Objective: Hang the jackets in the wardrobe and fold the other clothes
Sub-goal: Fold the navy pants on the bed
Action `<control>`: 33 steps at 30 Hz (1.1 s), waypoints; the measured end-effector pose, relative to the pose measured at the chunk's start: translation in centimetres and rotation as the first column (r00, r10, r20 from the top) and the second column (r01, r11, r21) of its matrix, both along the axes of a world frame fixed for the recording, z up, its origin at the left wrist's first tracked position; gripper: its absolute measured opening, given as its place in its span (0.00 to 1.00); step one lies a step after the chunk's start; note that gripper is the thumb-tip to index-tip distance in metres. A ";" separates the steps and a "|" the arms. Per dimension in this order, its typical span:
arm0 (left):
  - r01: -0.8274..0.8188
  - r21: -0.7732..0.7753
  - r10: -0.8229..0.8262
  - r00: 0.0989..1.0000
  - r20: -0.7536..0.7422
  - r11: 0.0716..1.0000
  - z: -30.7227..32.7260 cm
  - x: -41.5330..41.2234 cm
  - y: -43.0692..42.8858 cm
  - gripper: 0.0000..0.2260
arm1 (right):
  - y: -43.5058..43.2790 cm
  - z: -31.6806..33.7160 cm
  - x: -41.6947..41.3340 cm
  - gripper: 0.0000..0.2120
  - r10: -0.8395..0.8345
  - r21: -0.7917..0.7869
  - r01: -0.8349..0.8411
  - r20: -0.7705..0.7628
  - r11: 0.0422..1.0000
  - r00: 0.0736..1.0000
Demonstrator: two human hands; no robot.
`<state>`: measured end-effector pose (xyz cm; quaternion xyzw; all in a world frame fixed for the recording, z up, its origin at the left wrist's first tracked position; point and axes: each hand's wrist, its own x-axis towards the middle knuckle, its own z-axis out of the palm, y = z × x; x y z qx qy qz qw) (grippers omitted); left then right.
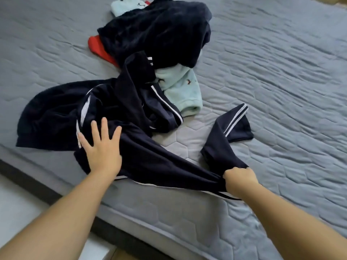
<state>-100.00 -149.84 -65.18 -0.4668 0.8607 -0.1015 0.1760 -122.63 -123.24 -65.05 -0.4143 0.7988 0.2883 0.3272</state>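
A navy garment with white side stripes (150,158) lies spread near the front edge of the grey bed. My left hand (102,147) presses flat on its left part, fingers straight and spread. My right hand (238,180) grips a bunched fold of the same garment at its right end. One striped end (234,122) lies folded over to the right. Behind it sit a dark navy fleece garment (157,32), a pale mint patterned garment (182,89) and a red garment (97,47), heaped together.
The grey quilted mattress (281,72) stretches right and back from the heap. Its front edge (150,222) runs diagonally below my arms, with pale floor (16,203) at the lower left.
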 end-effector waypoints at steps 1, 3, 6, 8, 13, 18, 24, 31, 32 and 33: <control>0.010 0.009 -0.010 1.000 0.028 1.000 0.1 0.2 -0.4 0.27 | 0.7 0.2 -0.2 0.14 -0.030 0.047 0.031 -0.020 0.998 0.999; -0.035 0.179 0.050 0.996 -0.077 0.983 0.5 0.4 -0.6 0.10 | 1.9 0.6 -0.2 0.13 -0.102 0.115 0.107 -0.046 0.988 0.994; -0.019 0.538 0.226 0.919 -0.322 0.843 1.5 0.3 2.0 0.05 | 3.5 1.6 1.2 0.13 -0.177 0.104 0.175 0.012 0.979 0.984; 0.073 0.629 0.248 0.879 -0.407 0.774 3.4 -0.4 5.1 0.06 | 4.5 2.6 2.7 0.22 -0.216 -0.006 0.219 0.154 0.976 0.964; 0.260 0.812 0.361 0.795 -0.487 0.523 11.2 -4.5 12.0 0.02 | 3.0 9.6 4.8 0.44 -0.090 -0.518 0.440 0.568 0.733 0.818; 0.365 0.908 0.692 0.602 -0.398 0.205 22.9 -8.0 17.2 0.04 | 2.8 19.3 3.2 0.17 0.022 -0.584 0.681 0.766 0.442 0.642; 0.675 0.728 0.847 0.316 -0.428 0.116 37.3 -8.8 24.3 0.16 | 10.2 32.4 0.6 0.10 -0.099 -0.504 0.863 0.861 -0.028 0.499; 0.672 0.551 0.363 0.417 -0.834 0.495 54.0 -10.0 32.8 0.09 | 19.2 51.6 -0.6 0.08 0.068 -0.311 0.936 0.943 -0.161 0.325; 0.665 0.505 0.332 0.381 -0.863 0.549 56.5 -10.6 34.0 0.09 | 19.9 54.4 -0.5 0.08 0.083 -0.315 0.933 0.939 -0.173 0.333; 0.657 0.452 0.298 0.339 -0.892 0.603 59.2 -11.2 34.9 0.09 | 20.7 57.3 -0.3 0.07 0.096 -0.315 0.933 0.938 -0.177 0.335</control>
